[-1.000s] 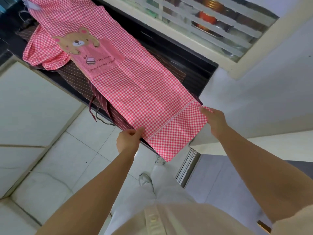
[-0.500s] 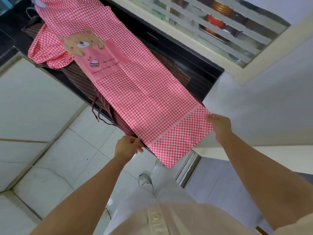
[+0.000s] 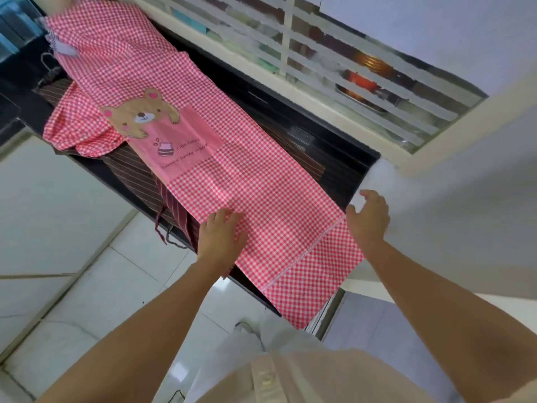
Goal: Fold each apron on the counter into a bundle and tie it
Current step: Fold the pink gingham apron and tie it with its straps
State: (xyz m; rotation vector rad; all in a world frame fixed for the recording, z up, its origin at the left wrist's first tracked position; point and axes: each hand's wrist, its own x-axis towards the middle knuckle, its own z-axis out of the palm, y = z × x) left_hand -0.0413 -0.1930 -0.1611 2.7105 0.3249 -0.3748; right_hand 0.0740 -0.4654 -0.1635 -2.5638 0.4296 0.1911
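- Dark and glossy, the surface (image 3: 343, 170) runs below a barred window (image 3: 319, 71), with pale floor tiles (image 3: 87, 286) under its near edge.
- A pink checked apron (image 3: 261, 199) lies along the surface as one long narrow strip. Its far end reaches the top left corner, and its darker-checked hem end droops over the near edge toward the person.
- A bear patch (image 3: 142, 117) with a honey pot and small lettering sits on the apron's pocket, well beyond both hands.
- The left hand (image 3: 222, 231) lies flat on the apron's left edge, fingers straight and close together, pressing the cloth down near the rim of the surface.
- The right hand (image 3: 369, 219) is just beside the apron's right edge, fingers spread and relaxed, gripping nothing. Whether its thumb touches the cloth I cannot tell.
- The strip's near stretch lies between the two hands.
- A brown striped apron (image 3: 130, 173) lies beneath the pink one, showing at its left side, with thin ties dangling over the edge.
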